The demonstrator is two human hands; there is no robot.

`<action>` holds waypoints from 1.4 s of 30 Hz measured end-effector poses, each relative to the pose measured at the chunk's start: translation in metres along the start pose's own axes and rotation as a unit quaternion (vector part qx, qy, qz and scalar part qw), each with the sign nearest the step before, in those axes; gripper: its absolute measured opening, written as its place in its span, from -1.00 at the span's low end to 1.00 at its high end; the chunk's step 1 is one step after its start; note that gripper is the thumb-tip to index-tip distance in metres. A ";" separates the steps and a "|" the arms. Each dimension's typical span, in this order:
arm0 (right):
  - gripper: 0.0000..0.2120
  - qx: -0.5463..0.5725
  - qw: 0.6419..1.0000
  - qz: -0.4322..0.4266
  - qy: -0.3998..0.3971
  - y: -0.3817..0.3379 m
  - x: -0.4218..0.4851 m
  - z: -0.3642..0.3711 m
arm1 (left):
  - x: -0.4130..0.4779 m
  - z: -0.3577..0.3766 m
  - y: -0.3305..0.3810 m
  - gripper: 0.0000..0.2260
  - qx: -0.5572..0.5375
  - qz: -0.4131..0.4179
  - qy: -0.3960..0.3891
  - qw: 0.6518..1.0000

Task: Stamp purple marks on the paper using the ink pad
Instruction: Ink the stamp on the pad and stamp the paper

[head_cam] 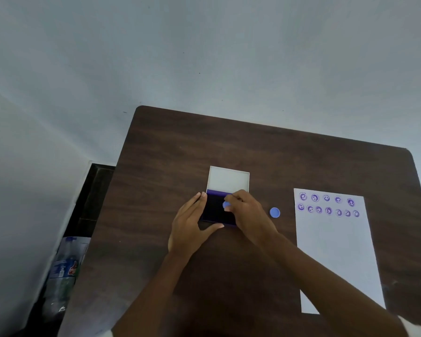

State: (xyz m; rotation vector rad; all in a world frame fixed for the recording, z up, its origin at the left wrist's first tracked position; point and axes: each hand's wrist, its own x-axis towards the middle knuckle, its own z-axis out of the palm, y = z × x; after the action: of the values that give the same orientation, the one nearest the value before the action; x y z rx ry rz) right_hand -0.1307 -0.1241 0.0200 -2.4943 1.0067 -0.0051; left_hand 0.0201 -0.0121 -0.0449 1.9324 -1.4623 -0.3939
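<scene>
The open ink pad (pixel 214 210) lies mid-table, its dark purple pad near me and its white lid (pixel 229 181) folded back behind it. My left hand (pixel 192 227) rests on the table against the pad's left and front edges, fingers spread. My right hand (pixel 246 215) pinches a small blue round stamp (pixel 226 204) and holds it down on the pad. To the right lies the white paper (pixel 336 254) with two rows of purple smiley marks (pixel 327 205) along its top.
A blue round cap (pixel 275 212) sits on the dark wooden table (pixel 253 147) between pad and paper. Plastic bottles (pixel 63 271) stand on the floor by the table's left edge. A pale wall rises behind the table.
</scene>
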 end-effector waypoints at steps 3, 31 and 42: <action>-0.71 -0.004 1.000 -0.011 -0.002 -0.008 0.011 0.005 | 0.001 -0.002 0.002 -0.24 -0.004 -0.013 -0.013 1.000; -0.68 0.006 1.000 0.002 -0.001 0.002 -0.002 0.006 | 0.000 -0.003 0.001 -0.18 -0.008 -0.047 -0.031 0.998; -0.58 -0.039 0.993 -0.107 -0.007 0.023 -0.009 0.014 | -0.002 0.001 0.000 -0.19 -0.002 -0.037 -0.020 0.999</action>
State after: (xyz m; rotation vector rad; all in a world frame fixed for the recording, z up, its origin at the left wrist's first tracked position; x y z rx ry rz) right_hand -0.1497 -0.1266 -0.0007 -2.6580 0.7427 -0.0136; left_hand 0.0190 -0.0104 -0.0462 1.9899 -1.4184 -0.4712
